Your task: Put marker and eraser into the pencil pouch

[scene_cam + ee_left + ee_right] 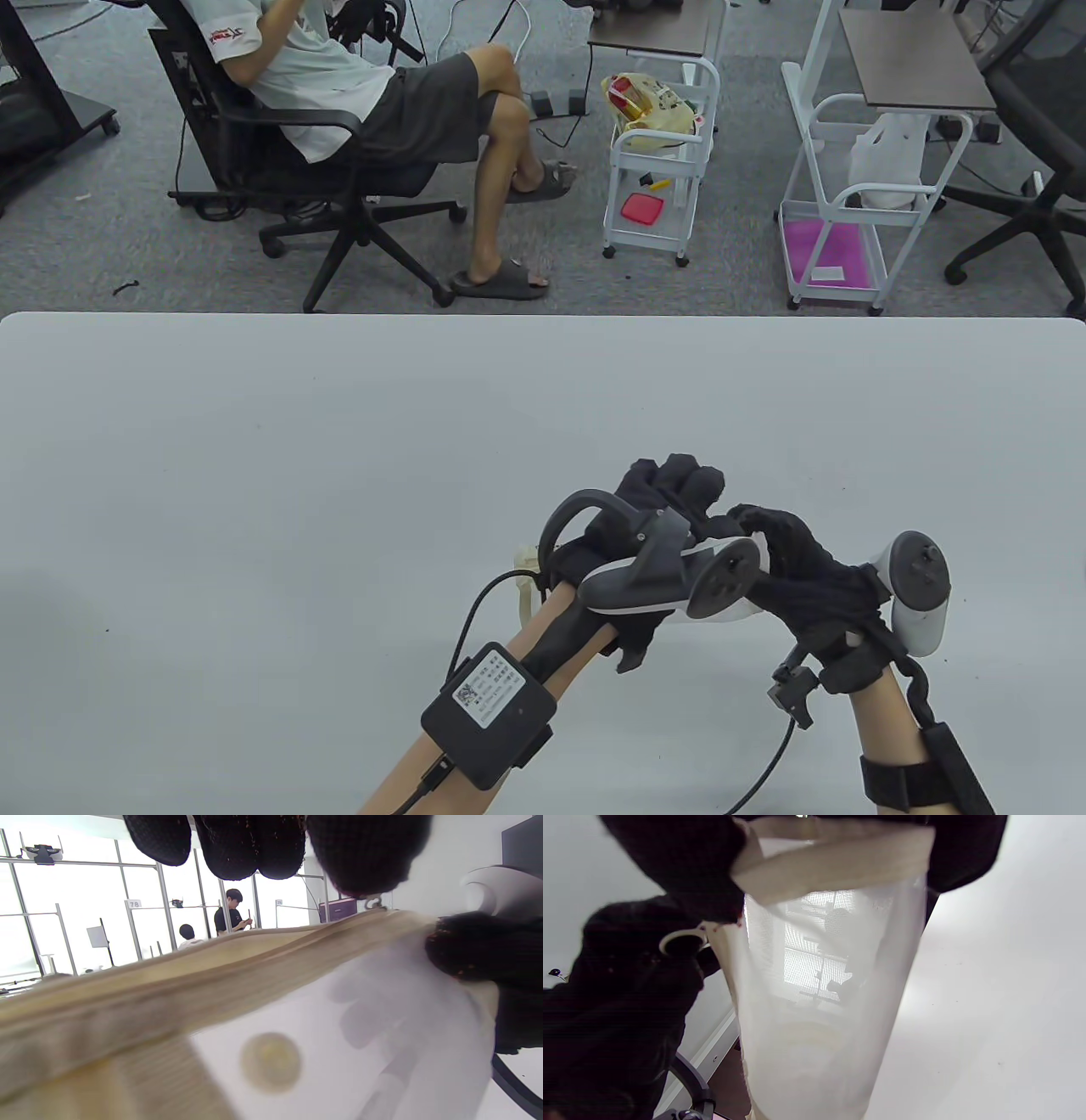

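Observation:
The pencil pouch (818, 993) is translucent white with a beige zipper band (212, 976). Both hands hold it up over the white table (254, 475). My left hand (670, 497) grips it from above; in the left wrist view its fingertips (250, 844) hang over the zipper band. My right hand (776, 539) pinches the band's end (835, 861). In the table view the hands hide nearly all of the pouch; only a beige bit (528, 567) shows. A round yellowish shape (271, 1061) shows blurred through the pouch wall. No marker or eraser is clearly visible.
Beyond the table's far edge (543, 316) are a seated person on an office chair (339, 127) and two white carts (657, 161), (857, 204). A black sensor box (488, 713) is strapped on my left forearm.

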Demonstrator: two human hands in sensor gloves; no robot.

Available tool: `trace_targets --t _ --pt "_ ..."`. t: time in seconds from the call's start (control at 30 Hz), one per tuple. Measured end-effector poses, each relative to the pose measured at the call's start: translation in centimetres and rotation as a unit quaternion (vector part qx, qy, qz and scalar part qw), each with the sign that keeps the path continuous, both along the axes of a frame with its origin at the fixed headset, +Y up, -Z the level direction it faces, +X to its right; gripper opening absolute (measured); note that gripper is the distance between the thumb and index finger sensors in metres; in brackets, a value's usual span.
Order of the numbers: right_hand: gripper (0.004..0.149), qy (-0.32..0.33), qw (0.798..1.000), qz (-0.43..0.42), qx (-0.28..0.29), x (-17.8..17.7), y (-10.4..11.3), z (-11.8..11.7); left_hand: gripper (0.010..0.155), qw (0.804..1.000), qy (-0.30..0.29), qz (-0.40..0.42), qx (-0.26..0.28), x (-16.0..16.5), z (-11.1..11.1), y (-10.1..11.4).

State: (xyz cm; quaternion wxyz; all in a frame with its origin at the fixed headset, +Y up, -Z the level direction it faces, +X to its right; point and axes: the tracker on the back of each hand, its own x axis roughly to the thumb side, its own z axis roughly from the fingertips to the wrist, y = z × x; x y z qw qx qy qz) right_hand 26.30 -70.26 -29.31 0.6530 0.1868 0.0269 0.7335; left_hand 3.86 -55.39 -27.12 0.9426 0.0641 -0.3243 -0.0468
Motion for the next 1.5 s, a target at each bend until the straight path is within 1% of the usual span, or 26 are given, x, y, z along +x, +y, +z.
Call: trace_targets --t 0.33,0.5,0.57,0.67,0.7,0.8,0.9,0.97,1.03,1.1,1.17,1.27,1.37,1.43,1.5 --pt "0.066 -0.008 1.000 -0.010 -0.010 0.5 -0.3 -0.2 0.040 0.998 0.063 -0.005 0.013 -7.5 -0.3 0.1" --pt "0.065 -0.017 1.000 -0.017 -0.018 1.2 -0.7 -0.4 0.040 0.994 0.099 -0.013 0.033 -10.7 -0.3 -0.2" --pt "0.065 -0.021 0.999 -0.020 -0.022 1.4 -0.8 -0.5 0.040 0.992 0.111 -0.027 0.058 -11.7 -0.2 -0.5" --pt "0.065 -0.022 0.999 -0.024 -0.024 1.7 -0.9 -0.6 0.040 0.989 0.119 -0.041 0.079 -12.6 0.0 -0.8" --pt "0.065 -0.021 0.999 -0.024 -0.024 1.7 -0.8 -0.5 0.040 0.991 0.112 -0.020 0.073 -12.6 0.1 -0.9" --pt "0.065 -0.019 0.999 -0.020 -0.019 1.6 -0.6 -0.4 0.041 0.990 0.121 0.012 0.074 -12.9 0.6 -0.8" --pt "0.066 -0.024 1.000 0.004 -0.015 1.5 -0.5 -0.3 0.052 0.988 0.130 0.047 0.066 -13.3 1.2 -1.0" --pt "0.066 -0.025 0.999 0.019 -0.015 1.3 -0.6 -0.4 0.059 0.987 0.129 0.064 0.074 -13.4 1.5 -1.3" --pt "0.066 -0.028 0.999 0.036 -0.019 1.1 -0.9 -0.4 0.065 0.986 0.123 0.089 0.072 -13.5 1.9 -2.0" --pt "0.066 -0.030 0.998 0.053 -0.022 0.8 -1.2 -0.5 0.072 0.985 0.119 0.115 0.055 -13.7 2.0 -2.9" --pt "0.066 -0.035 0.996 0.074 -0.028 0.5 -1.7 -0.7 0.076 0.982 0.112 0.146 0.032 -13.9 1.9 -4.3" --pt "0.066 -0.043 0.993 0.097 -0.042 0.1 -2.8 -1.0 0.080 0.978 0.100 0.182 0.014 -14.3 1.6 -6.0" --pt "0.067 -0.050 0.990 0.120 -0.060 -0.2 -4.1 -1.4 0.078 0.975 0.091 0.202 0.020 -14.4 1.3 -7.4" --pt "0.067 -0.054 0.987 0.134 -0.075 -0.3 -5.0 -1.7 0.079 0.976 0.093 0.193 0.030 -14.4 1.0 -8.3" --pt "0.069 -0.049 0.985 0.136 -0.095 -0.5 -5.4 -1.9 0.080 0.977 0.092 0.191 0.035 -14.5 0.9 -8.9"
